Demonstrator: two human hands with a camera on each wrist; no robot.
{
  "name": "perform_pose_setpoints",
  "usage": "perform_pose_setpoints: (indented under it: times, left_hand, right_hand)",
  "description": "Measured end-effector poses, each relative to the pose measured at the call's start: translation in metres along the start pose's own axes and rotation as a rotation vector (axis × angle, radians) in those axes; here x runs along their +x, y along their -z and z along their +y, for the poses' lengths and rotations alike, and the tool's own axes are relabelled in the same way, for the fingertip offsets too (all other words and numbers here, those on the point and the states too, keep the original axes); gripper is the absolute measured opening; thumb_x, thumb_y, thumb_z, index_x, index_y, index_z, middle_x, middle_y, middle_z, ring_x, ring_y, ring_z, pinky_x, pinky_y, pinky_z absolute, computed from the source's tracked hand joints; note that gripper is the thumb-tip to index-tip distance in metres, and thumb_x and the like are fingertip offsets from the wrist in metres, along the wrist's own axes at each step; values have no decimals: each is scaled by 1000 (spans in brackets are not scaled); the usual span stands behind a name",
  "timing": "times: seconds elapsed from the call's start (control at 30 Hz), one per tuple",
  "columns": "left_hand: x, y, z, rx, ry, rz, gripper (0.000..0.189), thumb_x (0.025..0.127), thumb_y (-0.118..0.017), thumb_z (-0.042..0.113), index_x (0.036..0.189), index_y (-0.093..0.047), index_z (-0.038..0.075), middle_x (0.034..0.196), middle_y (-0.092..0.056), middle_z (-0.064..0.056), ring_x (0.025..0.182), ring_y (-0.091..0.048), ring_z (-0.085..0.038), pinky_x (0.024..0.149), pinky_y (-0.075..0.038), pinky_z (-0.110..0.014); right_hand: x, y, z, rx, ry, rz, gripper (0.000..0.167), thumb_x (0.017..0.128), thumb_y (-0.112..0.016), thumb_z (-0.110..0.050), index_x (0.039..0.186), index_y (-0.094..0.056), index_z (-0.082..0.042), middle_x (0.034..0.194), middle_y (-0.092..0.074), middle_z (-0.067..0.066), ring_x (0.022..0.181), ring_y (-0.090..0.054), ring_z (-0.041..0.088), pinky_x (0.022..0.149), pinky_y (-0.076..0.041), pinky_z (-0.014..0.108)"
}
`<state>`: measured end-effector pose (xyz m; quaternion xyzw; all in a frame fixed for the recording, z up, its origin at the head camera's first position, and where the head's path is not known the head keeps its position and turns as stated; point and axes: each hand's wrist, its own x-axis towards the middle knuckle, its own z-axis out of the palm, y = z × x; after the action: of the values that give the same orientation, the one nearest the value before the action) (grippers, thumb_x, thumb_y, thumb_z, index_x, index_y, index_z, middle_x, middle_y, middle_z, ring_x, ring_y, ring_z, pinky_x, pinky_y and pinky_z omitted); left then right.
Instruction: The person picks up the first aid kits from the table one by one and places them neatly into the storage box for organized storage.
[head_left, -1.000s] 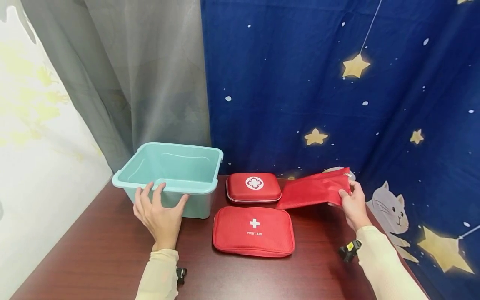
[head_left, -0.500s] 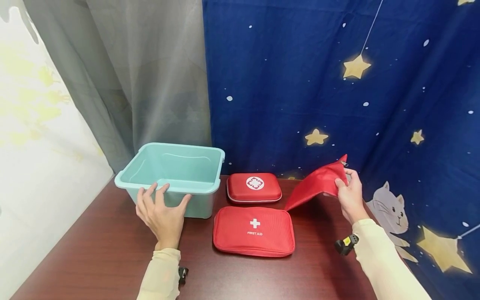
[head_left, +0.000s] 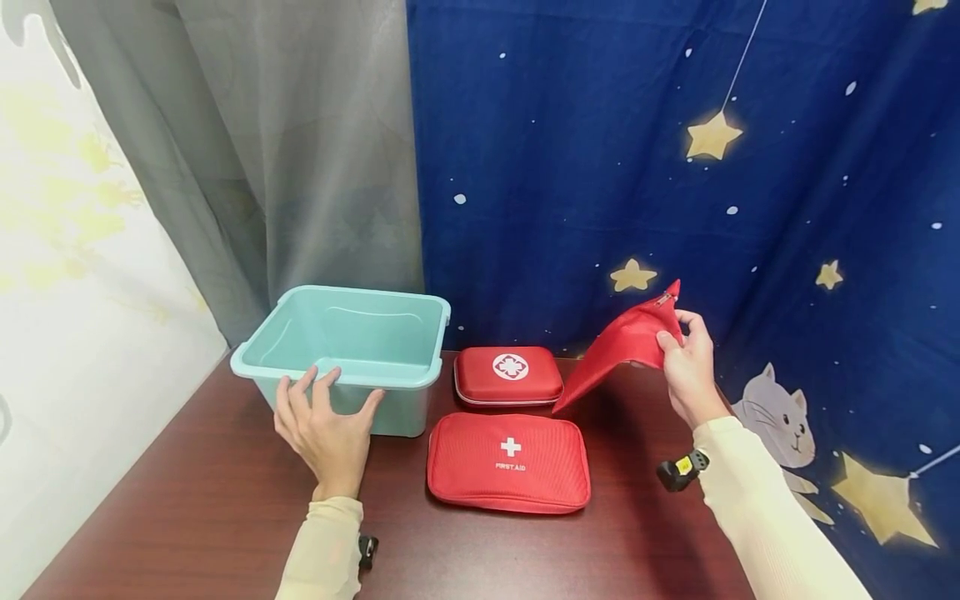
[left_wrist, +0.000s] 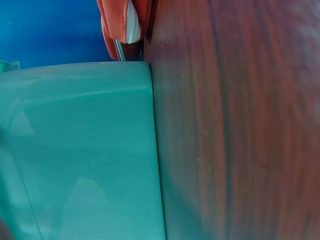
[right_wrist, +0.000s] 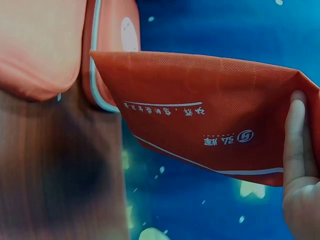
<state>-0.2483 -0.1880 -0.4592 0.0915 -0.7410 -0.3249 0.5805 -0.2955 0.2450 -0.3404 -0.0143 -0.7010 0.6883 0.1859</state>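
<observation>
Resting L hand [head_left: 326,429], spread, on near rim of teal plastic bin [head_left: 405,408]. Well R of that, pinching red zip pouch [head_left: 626,342] in R hand [head_left: 692,367] near zipper pull; sagging twd L. Prob. light, limp, not fragile; best gripped at that short end. Vs 1 s ago: lifted higher, slightly L.
</observation>
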Motion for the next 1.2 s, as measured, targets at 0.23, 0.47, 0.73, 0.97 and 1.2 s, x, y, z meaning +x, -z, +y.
perform_pose_setpoints:
  times: [0.23,0.47,0.73,0.97,1.2]
  left_hand:
    - [0,-1,0,7,-7,1,65,58,-96,37,110,-71,6,128,-59,-18,136,-37,-40,108,-23,-60]
    - [-1,-1,-3,22,-12,7,64,59,-95,37,109,-70,5,128,-59,-18,136,-37,-39,107,-24,-60]
    - [-3,0,-5,28,-15,6,62,60,-96,33,110,-70,5,129,-59,-18,137,-37,-39,109,-23,-59]
    - [-4,0,-3,20,-4,1,61,60,-96,31,109,-69,5,130,-58,-17,137,-37,-39,107,-24,-60]
    - [-2,-1,1,6,-5,1,62,59,-97,29,109,-69,4,130,-59,-18,138,-36,-39,107,-24,-60]
  right_hand:
    - [-1,-22,-17,61,25,-33,28,102,-42,3,120,-44,-18,109,-61,6,83,-69,6,74,-56,20]
    - [-3,-42,-34,115,40,-77,27,102,-40,4,119,-44,-17,110,-61,9,83,-70,10,74,-57,23]
    - [-3,-71,-54,193,68,-112,29,100,-36,8,116,-45,-14,111,-59,12,82,-70,12,73,-58,25]
    - [-7,-90,-74,185,91,-168,27,102,-35,6,119,-43,-14,123,-55,15,90,-69,15,76,-58,27]
    - [-8,-105,-91,210,109,-192,26,103,-35,5,118,-41,-15,118,-55,16,89,-68,17,76,-58,27]
